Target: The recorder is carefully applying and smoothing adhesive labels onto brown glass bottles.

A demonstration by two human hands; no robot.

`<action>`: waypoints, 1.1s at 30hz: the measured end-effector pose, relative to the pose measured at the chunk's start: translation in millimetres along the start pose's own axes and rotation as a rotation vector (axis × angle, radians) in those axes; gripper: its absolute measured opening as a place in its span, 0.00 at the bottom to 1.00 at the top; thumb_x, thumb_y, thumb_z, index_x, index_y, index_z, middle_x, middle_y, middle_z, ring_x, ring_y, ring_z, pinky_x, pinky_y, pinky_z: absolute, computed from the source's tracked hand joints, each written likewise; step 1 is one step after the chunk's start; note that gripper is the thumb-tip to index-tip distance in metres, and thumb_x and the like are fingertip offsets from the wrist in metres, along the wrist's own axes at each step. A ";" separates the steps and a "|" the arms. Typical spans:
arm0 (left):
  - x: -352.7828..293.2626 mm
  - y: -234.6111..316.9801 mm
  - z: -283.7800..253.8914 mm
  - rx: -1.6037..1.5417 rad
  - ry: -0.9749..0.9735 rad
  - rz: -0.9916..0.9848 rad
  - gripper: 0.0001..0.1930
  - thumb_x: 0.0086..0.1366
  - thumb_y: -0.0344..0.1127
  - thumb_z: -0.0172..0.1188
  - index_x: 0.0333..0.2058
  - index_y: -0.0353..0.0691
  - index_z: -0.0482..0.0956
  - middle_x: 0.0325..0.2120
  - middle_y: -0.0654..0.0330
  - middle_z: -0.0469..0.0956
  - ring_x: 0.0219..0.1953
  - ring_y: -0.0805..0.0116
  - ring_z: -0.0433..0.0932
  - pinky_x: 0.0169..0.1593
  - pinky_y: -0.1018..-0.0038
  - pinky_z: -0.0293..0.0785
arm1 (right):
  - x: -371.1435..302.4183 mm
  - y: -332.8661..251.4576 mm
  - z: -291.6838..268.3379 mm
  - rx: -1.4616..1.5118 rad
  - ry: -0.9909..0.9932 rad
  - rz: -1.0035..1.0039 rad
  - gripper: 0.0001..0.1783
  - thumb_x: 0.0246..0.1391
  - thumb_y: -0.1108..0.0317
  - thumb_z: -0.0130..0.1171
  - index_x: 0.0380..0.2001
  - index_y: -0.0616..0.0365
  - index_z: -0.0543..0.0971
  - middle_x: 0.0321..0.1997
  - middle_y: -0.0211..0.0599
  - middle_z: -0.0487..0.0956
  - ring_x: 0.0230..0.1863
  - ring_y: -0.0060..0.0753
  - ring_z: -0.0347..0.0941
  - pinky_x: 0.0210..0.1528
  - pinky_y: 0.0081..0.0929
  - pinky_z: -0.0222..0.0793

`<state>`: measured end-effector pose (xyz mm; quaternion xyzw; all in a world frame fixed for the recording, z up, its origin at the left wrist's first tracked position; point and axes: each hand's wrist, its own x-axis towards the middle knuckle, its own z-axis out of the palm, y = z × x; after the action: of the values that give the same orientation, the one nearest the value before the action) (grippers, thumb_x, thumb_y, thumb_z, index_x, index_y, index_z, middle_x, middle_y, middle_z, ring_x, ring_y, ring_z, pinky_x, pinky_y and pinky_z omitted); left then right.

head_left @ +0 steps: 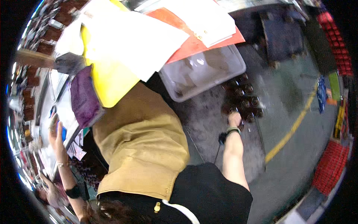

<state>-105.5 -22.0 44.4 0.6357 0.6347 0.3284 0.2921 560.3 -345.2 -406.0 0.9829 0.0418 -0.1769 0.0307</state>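
Observation:
My right hand [234,119] reaches out to the right over a dark grey surface, its fingers closed at the near end of a group of dark brown glossy bottles [245,103]. It appears to grip one of them, though the fingers partly hide it. A dark band circles that wrist. Off to the left, my left hand [56,135] is raised beside the white worktop, fingers stretched upward and thumb apart. Close to its thumb shows a small blue thing [64,133], too blurred to name.
A translucent grey plastic bin [204,71] stands beyond the bottles. White sheets [119,41], a yellow sheet [112,87] and a red folder [205,48] lie ahead. A purple cloth-like piece [85,98] is near the worktop. Yellow tape [294,128] marks the floor; another person's arm [52,188] shows lower left.

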 end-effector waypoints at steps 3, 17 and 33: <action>22.7 28.2 19.4 0.134 -0.014 -0.001 0.23 0.73 0.31 0.61 0.65 0.36 0.73 0.69 0.55 0.68 0.68 0.68 0.70 0.70 0.68 0.65 | 31.8 41.8 40.4 0.067 -0.043 -0.193 0.14 0.59 0.58 0.64 0.40 0.54 0.88 0.45 0.49 0.87 0.46 0.56 0.86 0.46 0.48 0.82; 308.6 50.2 -30.9 -0.011 0.282 0.146 0.36 0.66 0.47 0.69 0.65 0.31 0.70 0.55 0.46 0.79 0.57 0.59 0.78 0.61 0.68 0.72 | -135.8 -114.4 -219.5 0.671 0.253 -0.589 0.15 0.63 0.61 0.66 0.46 0.60 0.86 0.52 0.51 0.85 0.52 0.47 0.82 0.56 0.37 0.76; 550.4 8.7 37.8 0.478 0.761 0.290 0.51 0.42 0.36 0.75 0.69 0.46 0.64 0.67 0.58 0.62 0.70 0.50 0.57 0.73 0.56 0.53 | -317.0 -314.5 -430.2 0.617 0.867 -1.365 0.07 0.61 0.80 0.62 0.42 0.66 0.83 0.44 0.44 0.80 0.31 0.35 0.72 0.27 0.29 0.64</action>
<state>-82.0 529.2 53.7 0.6016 0.6592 0.4200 -0.1648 383.5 -22.7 93.1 0.6880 0.5808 0.2306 -0.3690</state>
